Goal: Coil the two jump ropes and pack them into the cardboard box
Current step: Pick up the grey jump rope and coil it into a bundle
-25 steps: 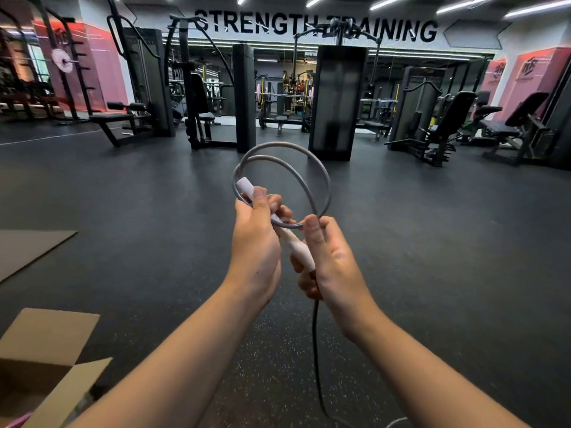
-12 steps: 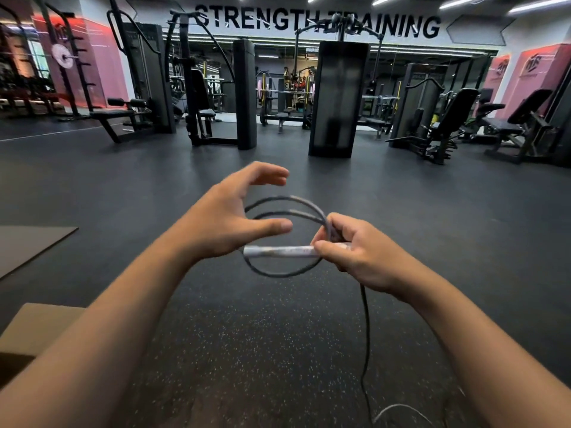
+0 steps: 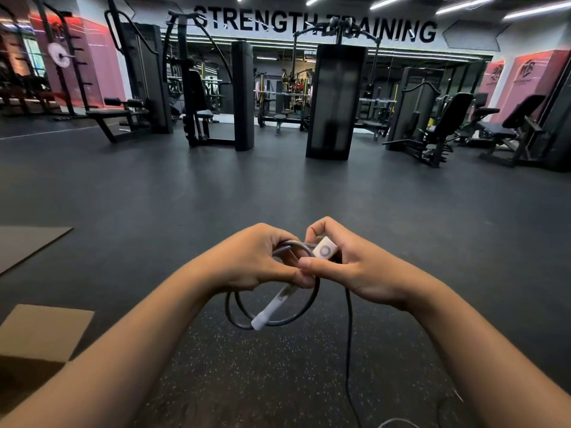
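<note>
I see both hands up in front of the camera, close together over the dark rubber floor (image 3: 278, 186). Left hand (image 3: 256, 257) has fingers curled round the grey coiled cord of the jump rope (image 3: 304, 307), gripping the loops at the top. Right hand (image 3: 349, 267) pinches a white handle end (image 3: 323, 251) between thumb and curled fingers, the round cap facing me. The two hands touch at the thumbs. Coil hangs below the hands in what look like two loops; a second white handle (image 3: 275, 307) slants down-left across the coil. One loose strand of cord (image 3: 348, 350) drops from the right hand to the floor and runs out at the bottom edge.

Cardboard box (image 3: 43, 332) sits at the lower left, well apart from the hands; I only see an open flap and a dark bit of the inside, partly hidden by the left forearm, so I cannot tell what is in it. I only make out one rope here. A flat brown sheet (image 3: 27, 242) lies on the floor at left, beyond the box. Gym machines (image 3: 335, 100) stand along the back under a STRENGTH TRAINING sign (image 3: 315, 24)
</note>
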{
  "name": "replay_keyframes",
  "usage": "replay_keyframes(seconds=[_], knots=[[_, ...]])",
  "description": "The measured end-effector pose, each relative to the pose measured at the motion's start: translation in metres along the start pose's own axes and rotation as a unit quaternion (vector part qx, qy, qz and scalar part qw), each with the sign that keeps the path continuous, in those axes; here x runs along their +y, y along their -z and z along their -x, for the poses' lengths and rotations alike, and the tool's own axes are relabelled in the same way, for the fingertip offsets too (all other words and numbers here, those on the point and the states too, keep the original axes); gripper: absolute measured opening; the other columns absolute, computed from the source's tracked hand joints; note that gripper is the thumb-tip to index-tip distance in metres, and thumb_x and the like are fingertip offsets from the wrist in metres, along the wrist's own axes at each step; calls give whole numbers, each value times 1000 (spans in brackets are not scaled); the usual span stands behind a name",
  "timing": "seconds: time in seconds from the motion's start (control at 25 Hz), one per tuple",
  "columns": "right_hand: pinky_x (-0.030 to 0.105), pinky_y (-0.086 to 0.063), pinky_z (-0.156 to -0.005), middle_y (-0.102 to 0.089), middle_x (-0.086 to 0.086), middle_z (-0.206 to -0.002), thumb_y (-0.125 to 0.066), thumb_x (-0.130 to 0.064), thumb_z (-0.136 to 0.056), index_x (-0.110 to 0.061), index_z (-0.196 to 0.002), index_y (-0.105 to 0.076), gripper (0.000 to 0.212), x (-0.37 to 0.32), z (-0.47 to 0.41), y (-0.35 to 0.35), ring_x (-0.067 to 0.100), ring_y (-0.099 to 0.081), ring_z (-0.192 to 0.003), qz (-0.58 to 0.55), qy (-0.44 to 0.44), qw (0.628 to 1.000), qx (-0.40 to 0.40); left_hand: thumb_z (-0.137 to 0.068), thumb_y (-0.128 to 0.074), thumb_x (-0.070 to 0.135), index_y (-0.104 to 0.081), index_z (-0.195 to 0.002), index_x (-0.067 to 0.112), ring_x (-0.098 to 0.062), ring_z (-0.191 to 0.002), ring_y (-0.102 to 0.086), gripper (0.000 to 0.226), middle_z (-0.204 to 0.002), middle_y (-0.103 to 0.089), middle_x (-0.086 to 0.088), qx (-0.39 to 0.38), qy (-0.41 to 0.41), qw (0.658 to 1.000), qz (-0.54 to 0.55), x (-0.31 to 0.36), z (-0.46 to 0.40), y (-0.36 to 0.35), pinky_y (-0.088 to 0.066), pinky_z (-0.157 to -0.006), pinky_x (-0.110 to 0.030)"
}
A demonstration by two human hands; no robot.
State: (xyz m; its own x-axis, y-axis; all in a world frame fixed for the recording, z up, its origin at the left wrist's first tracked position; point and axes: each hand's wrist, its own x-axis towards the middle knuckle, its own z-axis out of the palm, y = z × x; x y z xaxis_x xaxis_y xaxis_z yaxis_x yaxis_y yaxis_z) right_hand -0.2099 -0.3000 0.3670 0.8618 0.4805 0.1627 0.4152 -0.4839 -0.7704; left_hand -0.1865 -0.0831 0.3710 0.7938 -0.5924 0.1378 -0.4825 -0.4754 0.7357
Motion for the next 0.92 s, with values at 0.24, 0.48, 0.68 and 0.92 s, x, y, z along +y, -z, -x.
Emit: replay_keyframes(seconds=[0.24, 0.48, 0.68, 0.92], knots=[[32, -38, -54, -57, 2, -67, -55, -56, -96, -11, -102, -63, 46, -4, -7, 3, 17, -45, -57, -154, 7, 978, 140, -90, -73, 23, -73, -104, 14, -15, -82, -73, 17, -96, -78, -5, 10, -23, 994, 106, 3, 3, 6, -57, -78, -24], [25, -28, -44, -51, 6, -60, -40, -68, -96, -9, -93, -70, 67, 17, -4, 6, 16, -37, -46, -191, -51, 960, 196, -89, -65, 38, -66, -107, 13, -4, -37, -28, 31, -95, -78, 2, 260, -8, 861, 436, 10, -8, 6, -25, -35, -16], [16, -36, -53, -62, 1, -83, -50, -62, -87, -15, -104, -59, 50, 1, -18, -38, 0, -44, -52, -194, 15, 960, 203, -97, -63, 35, -58, -103, 15, -4, -38, -33, 21, -85, -78, 7, 381, 23, 759, 528, 17, -18, -22, -28, -33, -17], [32, -41, -63, -64, -8, -74, -44, -63, -92, -18, -88, -56, 47, -1, -27, -48, 3, -48, -58, -135, 14, 952, 275, -94, -70, 33, -63, -98, 16, -7, -58, -54, 19, -84, -68, 5, 396, 38, 761, 512, 11, -18, -23, -50, -50, -23]])
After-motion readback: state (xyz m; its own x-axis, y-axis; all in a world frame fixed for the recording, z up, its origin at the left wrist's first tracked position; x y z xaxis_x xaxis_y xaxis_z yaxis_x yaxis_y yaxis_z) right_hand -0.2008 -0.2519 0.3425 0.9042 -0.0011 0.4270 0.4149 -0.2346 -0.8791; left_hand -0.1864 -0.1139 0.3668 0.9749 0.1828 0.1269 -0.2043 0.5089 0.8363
